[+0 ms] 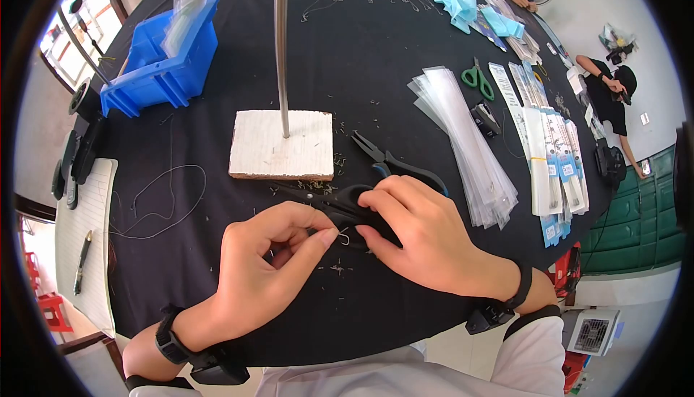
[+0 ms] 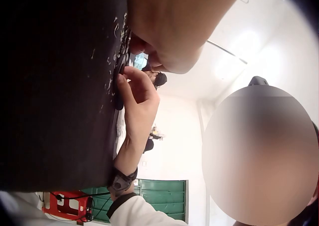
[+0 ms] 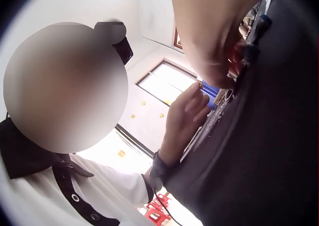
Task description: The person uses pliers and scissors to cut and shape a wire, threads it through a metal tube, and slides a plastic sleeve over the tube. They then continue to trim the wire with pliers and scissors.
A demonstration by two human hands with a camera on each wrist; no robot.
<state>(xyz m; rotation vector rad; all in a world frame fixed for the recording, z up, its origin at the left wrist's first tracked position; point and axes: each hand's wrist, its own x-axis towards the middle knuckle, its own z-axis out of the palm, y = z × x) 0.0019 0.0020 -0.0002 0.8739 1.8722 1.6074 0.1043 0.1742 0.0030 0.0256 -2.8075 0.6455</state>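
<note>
My left hand pinches a small bent loop of thin wire between thumb and forefinger. Just to its right, my right hand has thumb and fingers curled at the handles of black scissors. The scissors lie low over the black cloth, blades pointing left, handles partly hidden by the fingers. Behind the right hand is a pair of pliers with dark handles, jaws pointing away. In the left wrist view the right hand bends over the dark handles. The right wrist view shows the left hand raised beside the table edge.
A metal rod rises from a white block. Clippings litter the cloth. Clear plastic sleeves, green-handled scissors and packets lie right. A blue bin, cord and notebook with pen are left.
</note>
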